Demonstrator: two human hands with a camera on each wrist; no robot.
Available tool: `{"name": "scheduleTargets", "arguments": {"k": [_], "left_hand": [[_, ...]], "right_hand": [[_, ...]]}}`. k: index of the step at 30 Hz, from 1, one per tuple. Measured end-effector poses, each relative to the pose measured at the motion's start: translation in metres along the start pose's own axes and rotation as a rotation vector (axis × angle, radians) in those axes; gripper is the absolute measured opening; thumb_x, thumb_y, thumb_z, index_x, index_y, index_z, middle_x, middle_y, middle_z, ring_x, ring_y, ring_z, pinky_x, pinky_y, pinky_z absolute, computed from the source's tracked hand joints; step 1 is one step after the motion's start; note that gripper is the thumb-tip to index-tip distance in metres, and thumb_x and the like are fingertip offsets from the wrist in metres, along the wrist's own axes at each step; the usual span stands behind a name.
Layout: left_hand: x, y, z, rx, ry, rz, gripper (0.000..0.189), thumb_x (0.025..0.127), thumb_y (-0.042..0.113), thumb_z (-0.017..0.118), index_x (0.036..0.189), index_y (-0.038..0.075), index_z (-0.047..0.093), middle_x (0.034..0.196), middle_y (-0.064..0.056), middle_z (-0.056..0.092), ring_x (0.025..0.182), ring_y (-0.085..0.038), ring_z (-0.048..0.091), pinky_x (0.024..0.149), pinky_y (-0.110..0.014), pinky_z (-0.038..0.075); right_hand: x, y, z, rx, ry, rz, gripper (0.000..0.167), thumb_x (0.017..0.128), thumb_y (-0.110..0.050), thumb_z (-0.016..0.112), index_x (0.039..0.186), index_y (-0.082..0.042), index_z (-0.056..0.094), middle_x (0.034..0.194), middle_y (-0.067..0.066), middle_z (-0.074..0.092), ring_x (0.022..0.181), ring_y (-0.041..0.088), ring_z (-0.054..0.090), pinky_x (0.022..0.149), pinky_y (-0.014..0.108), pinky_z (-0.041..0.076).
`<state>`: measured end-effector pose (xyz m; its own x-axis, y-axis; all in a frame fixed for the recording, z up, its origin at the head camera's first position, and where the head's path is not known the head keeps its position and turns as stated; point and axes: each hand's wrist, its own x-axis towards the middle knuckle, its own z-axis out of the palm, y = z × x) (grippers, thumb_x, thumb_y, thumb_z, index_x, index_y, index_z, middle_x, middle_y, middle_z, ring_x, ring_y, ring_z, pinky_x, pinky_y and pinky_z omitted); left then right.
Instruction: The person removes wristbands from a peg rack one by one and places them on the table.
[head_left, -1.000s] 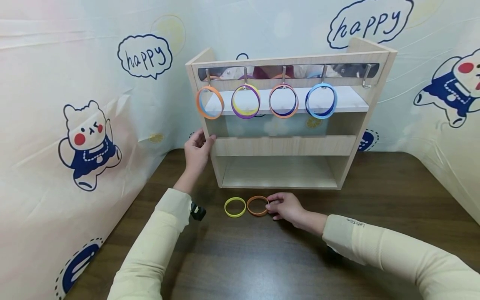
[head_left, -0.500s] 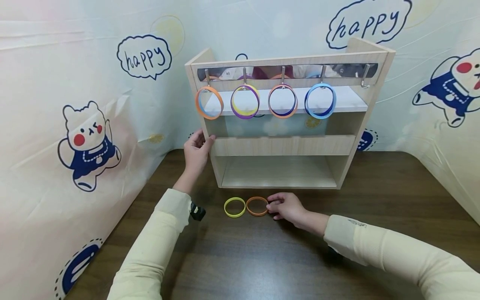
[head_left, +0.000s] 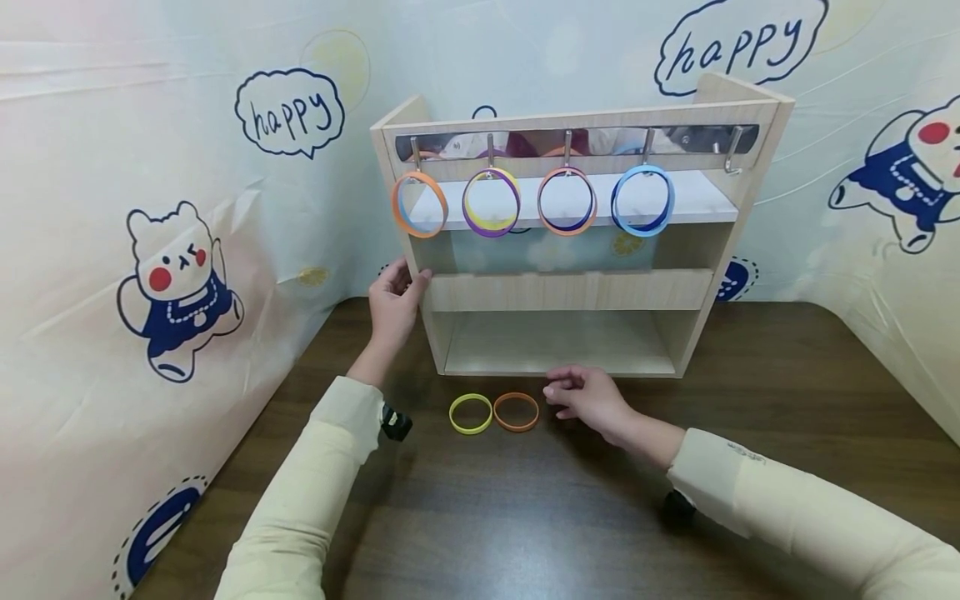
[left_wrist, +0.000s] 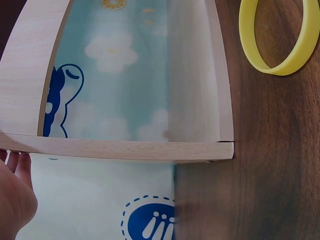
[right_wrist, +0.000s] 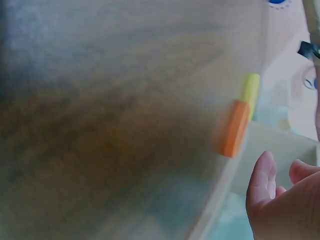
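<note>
My left hand (head_left: pixel 392 310) holds the left side panel of a pale wooden rack (head_left: pixel 570 292), its thumb at the front edge. In the left wrist view, the fingers (left_wrist: pixel 24 167) meet that panel. My right hand (head_left: pixel 592 402) hovers just right of an orange wristband (head_left: pixel 516 427), apart from it, with relaxed fingers and nothing held. A yellow wristband (head_left: pixel 471 431) lies directly left of the orange one, both flat on the dark table. From the rack's metal hooks hang an orange wristband (head_left: pixel 401 218), a purple-and-yellow pair (head_left: pixel 491 232), an orange-and-dark-blue pair (head_left: pixel 568 231) and a blue pair (head_left: pixel 670 204).
At the rack's right end a metal hook (head_left: pixel 732 154) bears no band. The rack has a white shelf (head_left: pixel 577 200) and a low bottom compartment (head_left: pixel 555 342). Brown table surface (head_left: pixel 525 517) spreads in front, and printed cloth (head_left: pixel 180 108) stands behind and at the sides.
My right hand has let go of the orange wristband and moved slightly up and right. Both wristbands on the table stay where they were. The left hand has not moved.
</note>
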<state>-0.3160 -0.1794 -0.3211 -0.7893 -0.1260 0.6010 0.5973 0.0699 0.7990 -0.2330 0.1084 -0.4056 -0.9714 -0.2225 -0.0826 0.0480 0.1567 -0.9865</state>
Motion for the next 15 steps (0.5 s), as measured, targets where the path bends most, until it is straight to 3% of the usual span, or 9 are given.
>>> {"name": "scheduleTargets", "arguments": {"k": [9,15], "left_hand": [[0.001,-0.001,0.000,0.009,-0.003,0.013,0.034,0.089,0.002,0.065,0.122,-0.008,0.062,0.115,-0.023,0.065,0.094,-0.013,0.064,0.077,-0.024,0.052],[0.001,0.000,0.000,0.014,0.001,0.013,0.034,0.089,0.002,0.065,0.121,-0.009,0.062,0.115,-0.023,0.065,0.093,-0.013,0.064,0.077,-0.024,0.052]], "right_hand": [[-0.004,-0.024,-0.021,0.055,0.041,-0.129,0.034,0.093,-0.003,0.064,0.124,0.009,0.055,0.108,0.019,0.060,0.096,0.025,0.063,0.078,0.039,0.055],[-0.008,-0.037,-0.033,0.077,0.091,-0.187,0.034,0.094,-0.006,0.063,0.125,0.007,0.055,0.107,0.017,0.060,0.098,0.028,0.063,0.076,0.036,0.056]]}}
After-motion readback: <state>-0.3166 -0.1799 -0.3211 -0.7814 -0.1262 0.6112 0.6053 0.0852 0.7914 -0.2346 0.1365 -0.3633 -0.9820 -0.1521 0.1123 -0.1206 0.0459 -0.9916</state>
